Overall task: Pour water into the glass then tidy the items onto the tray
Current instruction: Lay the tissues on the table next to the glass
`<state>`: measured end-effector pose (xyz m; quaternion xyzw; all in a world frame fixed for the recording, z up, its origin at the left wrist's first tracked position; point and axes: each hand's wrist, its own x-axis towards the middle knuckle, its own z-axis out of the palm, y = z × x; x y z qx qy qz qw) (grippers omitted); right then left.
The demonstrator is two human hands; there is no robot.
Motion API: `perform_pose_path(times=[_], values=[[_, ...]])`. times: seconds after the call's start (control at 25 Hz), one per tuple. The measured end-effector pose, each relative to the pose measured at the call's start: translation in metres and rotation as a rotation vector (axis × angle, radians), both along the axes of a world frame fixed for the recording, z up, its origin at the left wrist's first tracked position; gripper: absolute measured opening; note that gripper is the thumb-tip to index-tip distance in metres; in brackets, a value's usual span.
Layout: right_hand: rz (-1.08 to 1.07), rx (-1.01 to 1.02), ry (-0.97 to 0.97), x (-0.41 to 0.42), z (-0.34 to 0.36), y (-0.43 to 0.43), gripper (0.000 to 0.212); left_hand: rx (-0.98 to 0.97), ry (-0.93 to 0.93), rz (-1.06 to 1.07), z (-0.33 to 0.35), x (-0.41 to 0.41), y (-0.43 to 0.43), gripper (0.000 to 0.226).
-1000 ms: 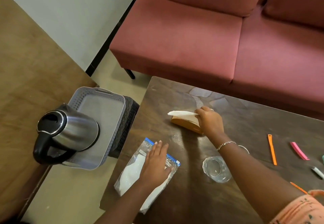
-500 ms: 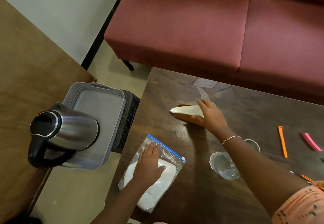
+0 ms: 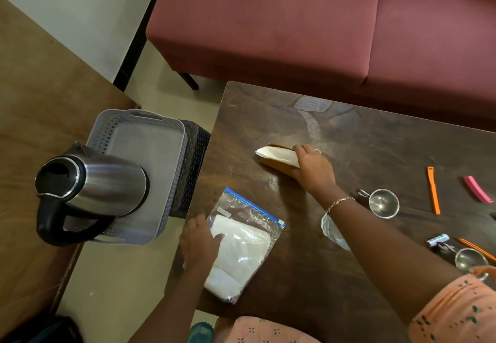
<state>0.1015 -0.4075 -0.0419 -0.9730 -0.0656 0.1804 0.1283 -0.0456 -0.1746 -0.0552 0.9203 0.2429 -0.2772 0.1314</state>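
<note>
A steel kettle [image 3: 99, 189] with a black handle stands in the grey plastic tray [image 3: 150, 138] left of the dark wooden table [image 3: 308, 275]. My left hand [image 3: 200, 243] grips the left edge of a zip bag [image 3: 243, 243] of white contents at the table's near-left corner. My right hand [image 3: 312, 169] holds a brown packet with white paper [image 3: 276, 157] flat on the table. The clear glass [image 3: 334, 231] sits behind my right forearm, partly hidden.
The tray rests on a black woven basket [image 3: 194, 165]. On the table's right lie two small steel strainers [image 3: 383, 203], orange sticks [image 3: 433, 189], a pink clip [image 3: 477, 189] and a binder clip [image 3: 438, 243]. A maroon sofa [image 3: 295, 28] runs behind; a brown wooden surface [image 3: 40, 117] is left.
My left hand slid from the top of the zip bag to its left edge and took hold of it. My right hand stays on the packet. The view tilted down.
</note>
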Motion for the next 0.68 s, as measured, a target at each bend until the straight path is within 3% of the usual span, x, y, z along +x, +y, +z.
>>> perform_pose_path(times=[0.12,0.24,0.68], values=[[0.0,0.041,0.011,-0.017,0.005,0.002,0.045,0.024,0.219,0.041,-0.009,0.0,0.015,0.066],[-0.006,0.059,0.027,-0.031,0.007,0.005,0.045,-0.056,0.303,0.137,-0.019,-0.006,0.022,0.056],[0.158,0.04,0.09,-0.093,-0.001,0.023,0.044,-0.108,0.222,0.362,-0.014,-0.053,0.064,0.032]])
